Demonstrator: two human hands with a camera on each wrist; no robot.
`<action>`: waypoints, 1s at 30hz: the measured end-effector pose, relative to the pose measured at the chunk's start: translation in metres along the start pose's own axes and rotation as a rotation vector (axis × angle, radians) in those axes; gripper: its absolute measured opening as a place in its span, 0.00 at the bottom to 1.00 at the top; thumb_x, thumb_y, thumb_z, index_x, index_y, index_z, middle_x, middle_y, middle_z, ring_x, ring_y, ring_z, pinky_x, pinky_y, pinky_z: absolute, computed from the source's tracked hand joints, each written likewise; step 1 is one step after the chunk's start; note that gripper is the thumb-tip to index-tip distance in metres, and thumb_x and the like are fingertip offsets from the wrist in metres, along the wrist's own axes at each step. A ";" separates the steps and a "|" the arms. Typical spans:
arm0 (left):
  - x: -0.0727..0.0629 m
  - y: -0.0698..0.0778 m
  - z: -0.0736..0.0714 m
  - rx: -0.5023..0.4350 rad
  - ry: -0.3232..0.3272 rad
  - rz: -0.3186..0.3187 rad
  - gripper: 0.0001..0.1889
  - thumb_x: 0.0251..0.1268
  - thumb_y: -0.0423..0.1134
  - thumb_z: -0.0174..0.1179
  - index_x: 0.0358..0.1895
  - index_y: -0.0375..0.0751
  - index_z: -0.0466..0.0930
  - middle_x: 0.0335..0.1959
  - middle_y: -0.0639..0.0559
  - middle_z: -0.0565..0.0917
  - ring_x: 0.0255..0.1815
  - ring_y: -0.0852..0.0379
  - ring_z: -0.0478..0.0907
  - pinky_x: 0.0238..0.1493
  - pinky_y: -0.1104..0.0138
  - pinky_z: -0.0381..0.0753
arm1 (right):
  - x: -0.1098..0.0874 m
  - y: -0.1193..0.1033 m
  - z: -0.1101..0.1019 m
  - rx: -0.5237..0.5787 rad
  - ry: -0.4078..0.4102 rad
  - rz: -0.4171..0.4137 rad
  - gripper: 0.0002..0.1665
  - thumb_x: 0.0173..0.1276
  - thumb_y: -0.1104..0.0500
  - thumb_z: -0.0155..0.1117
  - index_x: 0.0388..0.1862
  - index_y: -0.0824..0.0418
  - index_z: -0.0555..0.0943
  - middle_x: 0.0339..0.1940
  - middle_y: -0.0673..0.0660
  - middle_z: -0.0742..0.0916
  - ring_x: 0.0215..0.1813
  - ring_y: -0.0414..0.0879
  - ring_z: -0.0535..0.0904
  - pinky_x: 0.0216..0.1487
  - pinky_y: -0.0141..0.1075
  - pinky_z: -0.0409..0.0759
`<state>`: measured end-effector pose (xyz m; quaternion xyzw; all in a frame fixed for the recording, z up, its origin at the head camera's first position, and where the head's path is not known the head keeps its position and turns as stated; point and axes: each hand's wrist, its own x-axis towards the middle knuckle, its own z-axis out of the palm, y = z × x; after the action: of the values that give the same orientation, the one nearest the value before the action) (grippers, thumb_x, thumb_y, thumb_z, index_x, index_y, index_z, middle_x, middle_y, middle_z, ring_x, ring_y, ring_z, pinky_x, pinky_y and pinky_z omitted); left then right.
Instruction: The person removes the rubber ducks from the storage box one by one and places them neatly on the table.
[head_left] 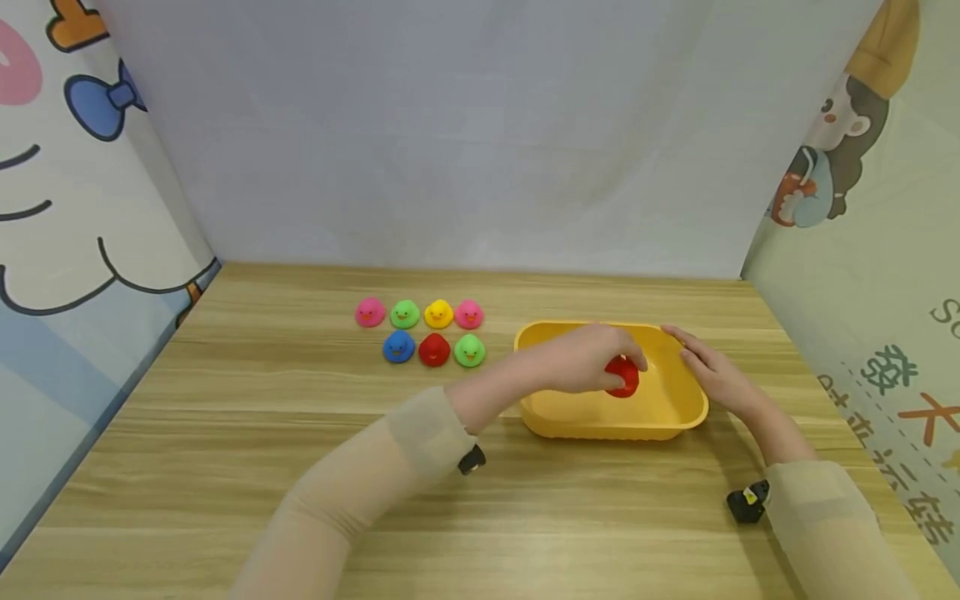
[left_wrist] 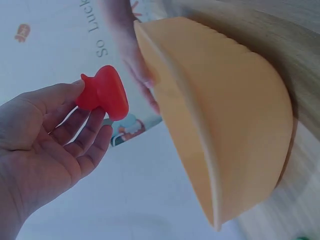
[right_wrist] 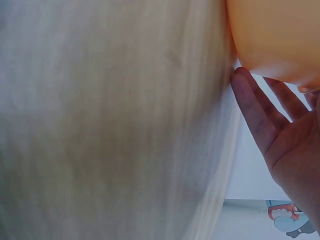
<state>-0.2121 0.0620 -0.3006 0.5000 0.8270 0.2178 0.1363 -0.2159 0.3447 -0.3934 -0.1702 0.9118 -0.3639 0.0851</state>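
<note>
My left hand [head_left: 588, 358] pinches a red rubber duck [head_left: 624, 379] above the yellow plastic basin [head_left: 611, 432]. In the left wrist view the duck [left_wrist: 106, 94] sits between thumb and fingertips, apart from the basin wall [left_wrist: 235, 115]. At the basin's right end my right hand [head_left: 712, 375] rests against the rim. The right wrist view shows its fingers [right_wrist: 255, 102] extended along the outside of the basin [right_wrist: 275, 37]. Part of the basin's inside is hidden by the left hand and forearm.
Left of the basin, rubber ducks stand in two rows on the wooden table [head_left: 262, 433]. The back row has pink [head_left: 370, 312], green, yellow [head_left: 438, 314] and pink ducks; in front are blue [head_left: 398, 347], red [head_left: 434, 350] and green [head_left: 469, 351] ones.
</note>
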 end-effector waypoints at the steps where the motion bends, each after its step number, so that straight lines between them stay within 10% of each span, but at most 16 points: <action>1: -0.002 0.001 -0.002 -0.002 0.006 0.003 0.17 0.65 0.35 0.58 0.57 0.39 0.77 0.54 0.51 0.79 0.52 0.60 0.73 0.50 0.79 0.71 | 0.000 0.000 0.000 -0.008 0.002 0.001 0.29 0.79 0.54 0.35 0.76 0.60 0.52 0.74 0.70 0.57 0.70 0.69 0.55 0.64 0.61 0.60; 18: -0.047 -0.002 -0.036 -0.029 0.171 0.044 0.16 0.65 0.36 0.59 0.55 0.41 0.78 0.53 0.52 0.78 0.53 0.59 0.73 0.55 0.73 0.73 | 0.002 0.004 0.000 0.047 0.005 -0.020 0.29 0.79 0.58 0.37 0.75 0.61 0.51 0.74 0.71 0.56 0.72 0.71 0.50 0.64 0.66 0.53; 25: -0.065 -0.010 -0.043 -0.072 0.253 0.075 0.14 0.64 0.34 0.59 0.53 0.42 0.78 0.53 0.53 0.78 0.52 0.60 0.72 0.54 0.73 0.74 | 0.002 0.006 0.002 0.015 0.018 -0.055 0.28 0.79 0.57 0.37 0.75 0.60 0.53 0.74 0.69 0.57 0.72 0.69 0.52 0.70 0.42 0.57; 30: -0.079 -0.017 -0.048 -0.110 0.336 0.099 0.14 0.64 0.32 0.59 0.52 0.42 0.79 0.52 0.53 0.78 0.53 0.61 0.72 0.54 0.74 0.73 | 0.002 0.005 0.001 0.039 0.014 -0.056 0.28 0.79 0.59 0.37 0.75 0.61 0.52 0.74 0.70 0.57 0.72 0.70 0.51 0.67 0.58 0.54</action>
<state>-0.2098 -0.0253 -0.2667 0.4884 0.7994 0.3496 0.0126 -0.2185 0.3465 -0.3978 -0.1912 0.9000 -0.3851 0.0719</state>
